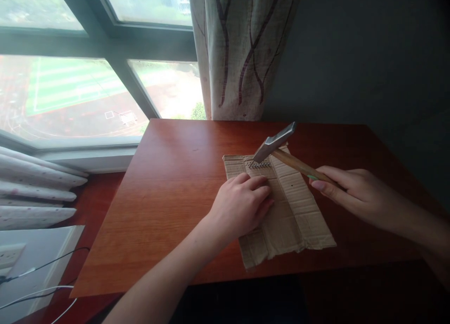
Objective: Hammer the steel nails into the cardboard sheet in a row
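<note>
My right hand [346, 188] is wrapped around the wooden handle of a hammer [293, 162]. Its metal head is tilted, with one end low over the far part of a creased piece of cardboard [286, 221]. Just beneath that end, several small metal nails [261, 164] stand close together in the cardboard. My left hand [242, 204] rests on the cardboard right in front of the nails, fingers curled and drawn together. The thumb and fingertips are mostly hidden, so whatever they pinch cannot be made out.
The cardboard lies on a reddish-brown wooden table [168, 188]. Behind it hang a patterned curtain [242, 52] and a window with a grey frame [108, 45]. At lower left are a wall socket [12, 256] and cables [45, 259]. A dark wall rises on the right.
</note>
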A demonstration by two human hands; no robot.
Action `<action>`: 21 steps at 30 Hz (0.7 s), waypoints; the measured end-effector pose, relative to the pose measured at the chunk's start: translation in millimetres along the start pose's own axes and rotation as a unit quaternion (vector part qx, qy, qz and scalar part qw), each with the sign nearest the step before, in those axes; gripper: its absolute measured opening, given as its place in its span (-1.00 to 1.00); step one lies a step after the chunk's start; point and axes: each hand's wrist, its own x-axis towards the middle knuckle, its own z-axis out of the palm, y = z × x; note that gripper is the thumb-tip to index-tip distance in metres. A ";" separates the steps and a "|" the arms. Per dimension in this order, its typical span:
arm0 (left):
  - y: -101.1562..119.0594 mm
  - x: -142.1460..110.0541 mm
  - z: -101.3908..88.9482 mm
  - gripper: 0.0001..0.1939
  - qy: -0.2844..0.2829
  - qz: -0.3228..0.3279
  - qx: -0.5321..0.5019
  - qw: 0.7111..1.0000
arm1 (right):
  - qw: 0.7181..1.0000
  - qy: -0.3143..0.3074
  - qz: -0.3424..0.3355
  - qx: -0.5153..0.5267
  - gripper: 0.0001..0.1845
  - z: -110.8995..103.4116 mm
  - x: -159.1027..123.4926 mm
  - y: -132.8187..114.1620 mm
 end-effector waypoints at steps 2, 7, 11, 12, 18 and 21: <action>-0.3 0.0 0.3 -0.75 0.003 0.001 0.002 1.000 | 1.000 -0.003 -0.002 0.001 -0.51 1.0 2.1 -0.6; -0.9 0.8 0.3 -0.74 0.004 0.003 0.000 1.000 | 1.000 -0.010 -0.006 -0.003 -0.52 -0.9 5.2 -2.8; -1.1 0.9 0.5 -0.73 0.004 0.002 -0.004 1.000 | 1.000 -0.011 -0.014 -0.006 -0.52 -6.1 4.4 -4.8; -1.1 0.7 0.6 -0.73 0.004 0.002 -0.005 1.000 | 1.000 -0.008 -0.014 -0.007 -0.51 -7.5 4.1 -5.5; -0.8 0.5 0.5 -0.72 0.004 0.000 -0.005 1.000 | 1.000 0.009 -0.006 -0.021 -0.46 -10.4 4.5 -9.2; -1.0 0.6 0.2 -0.73 0.005 0.003 -0.003 1.000 | 1.000 -0.014 -0.001 -0.010 -0.46 -6.4 6.5 -9.2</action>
